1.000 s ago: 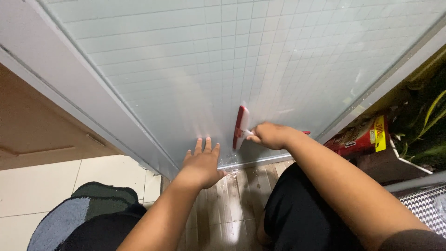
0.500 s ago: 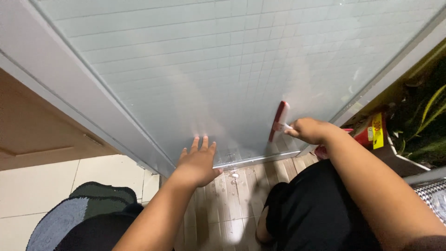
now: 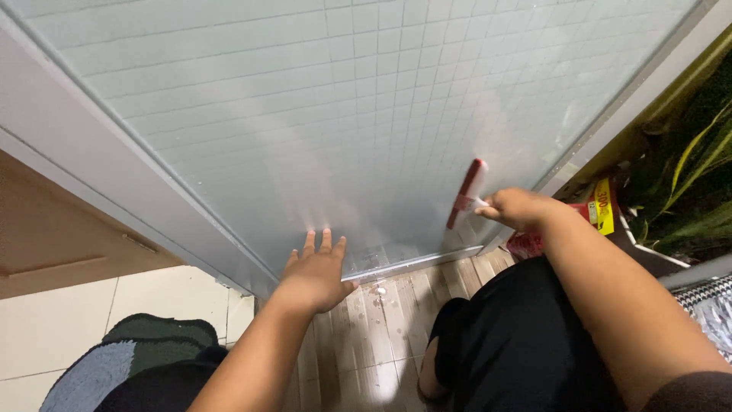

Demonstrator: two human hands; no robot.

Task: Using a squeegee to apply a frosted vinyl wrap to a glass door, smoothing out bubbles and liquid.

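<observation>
Gripping red squeegee (image 3: 467,193) w/ right hand (image 3: 518,208), blade on frosted glass door (image 3: 320,114); left hand (image 3: 314,272) spread flat.

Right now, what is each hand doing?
Left hand: open, fingers spread flat against the frosted glass door.
Right hand: closed, holding the red-bladed squeegee on the glass.
</observation>
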